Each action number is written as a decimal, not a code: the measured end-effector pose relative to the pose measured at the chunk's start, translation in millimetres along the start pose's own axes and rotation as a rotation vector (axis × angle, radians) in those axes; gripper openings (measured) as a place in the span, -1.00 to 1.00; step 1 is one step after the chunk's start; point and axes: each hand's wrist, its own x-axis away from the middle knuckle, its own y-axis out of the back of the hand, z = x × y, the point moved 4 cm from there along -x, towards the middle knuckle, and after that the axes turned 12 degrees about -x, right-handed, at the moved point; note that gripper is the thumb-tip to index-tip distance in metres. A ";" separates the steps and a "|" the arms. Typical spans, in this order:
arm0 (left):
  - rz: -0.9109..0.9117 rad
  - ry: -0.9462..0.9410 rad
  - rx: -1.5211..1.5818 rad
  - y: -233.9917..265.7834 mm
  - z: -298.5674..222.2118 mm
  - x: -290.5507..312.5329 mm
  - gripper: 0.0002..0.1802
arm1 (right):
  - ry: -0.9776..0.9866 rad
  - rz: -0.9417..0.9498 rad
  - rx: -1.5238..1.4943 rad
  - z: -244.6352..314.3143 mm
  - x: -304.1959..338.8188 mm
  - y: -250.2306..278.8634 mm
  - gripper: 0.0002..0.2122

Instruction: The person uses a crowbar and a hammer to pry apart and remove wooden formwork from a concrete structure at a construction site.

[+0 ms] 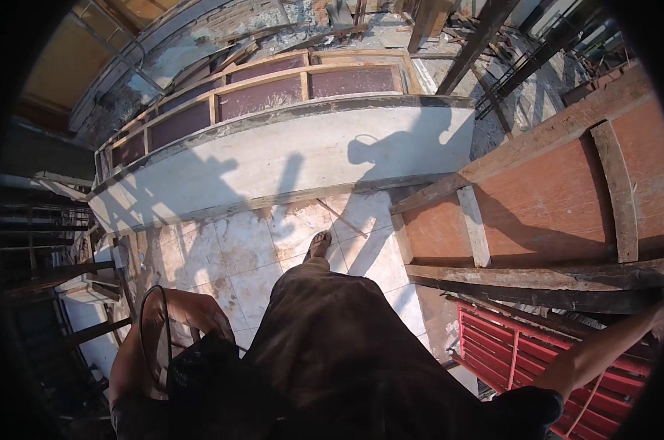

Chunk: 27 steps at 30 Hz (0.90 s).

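Observation:
My left hand (203, 312) is bent in toward my body, beside a black object (192, 367) with a thin dark cable loop (156, 330). Its fingers point down and are partly hidden, so I cannot see whether they grip anything. My right arm stretches out to the far right. There my right hand (662, 321) is close to the lower beam (537, 277) of a large wood-framed panel (530, 209) with a reddish-brown face. The dark rim of the picture hides most of its fingers; contact with the beam is unclear.
A long white panel (288, 165) crosses ahead, with a wood-framed purple-brown panel (262, 95) behind it. A thin stick (343, 218) lies on dirty floor tiles (229, 246) near my sandalled foot (318, 244). Red slats (493, 352) stand lower right; dark posts (478, 44) and rubble lie beyond.

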 end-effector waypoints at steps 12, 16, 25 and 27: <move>-0.238 -0.047 -0.097 -59.1 98.2 16.3 -0.75 | -1.237 0.775 -0.489 -30.1 539.5 -4.5 -0.88; -0.110 0.071 0.195 -124.0 51.6 7.0 -0.81 | -1.014 1.518 -0.406 63.3 618.8 57.0 -0.83; 0.030 -0.442 0.258 -270.7 96.0 -74.2 -0.76 | -1.151 2.430 -1.130 225.0 568.0 99.9 -0.77; 0.041 -0.640 0.237 -287.0 98.8 -96.5 -0.75 | -0.998 2.496 -1.963 292.0 510.6 94.9 -0.78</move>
